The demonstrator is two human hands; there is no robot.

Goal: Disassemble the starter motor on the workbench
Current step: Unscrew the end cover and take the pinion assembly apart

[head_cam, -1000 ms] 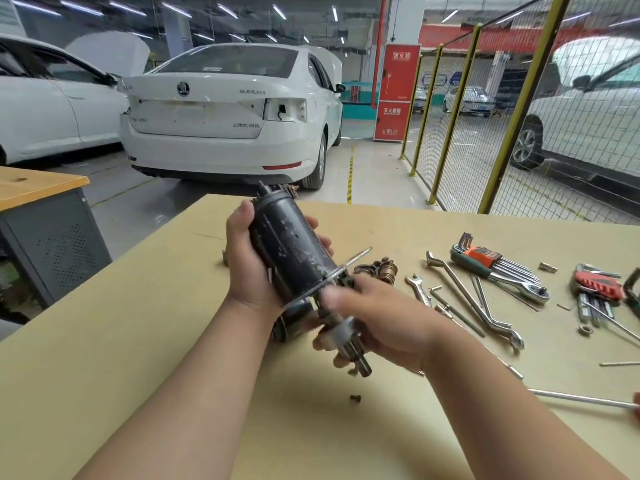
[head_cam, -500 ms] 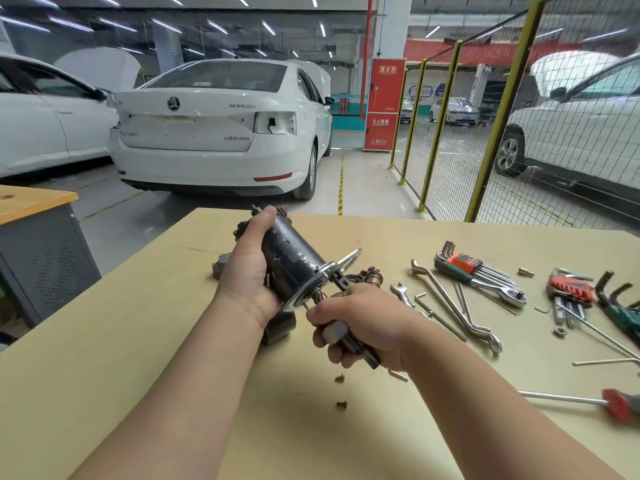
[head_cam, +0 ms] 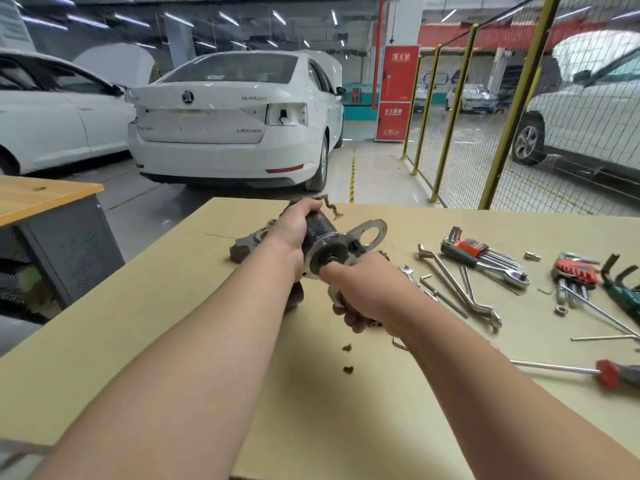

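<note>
White car point(head_cam: 228, 123) lettering is read as SUPERB. The starter motor point(head_cam: 320, 230) is gripped by the left hand point(head_cam: 294, 230) and right hand point(head_cam: 367, 292); its plate point(head_cam: 372, 233) has since been turned camera-ward.

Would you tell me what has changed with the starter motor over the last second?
The starter motor was tipped from steeply tilted toward level, its shaft end swinging toward the camera; the metal plate now shows its face and round hole. The left hand still grips the housing, the right hand the shaft end. The tools on the workbench lie unchanged.
</note>
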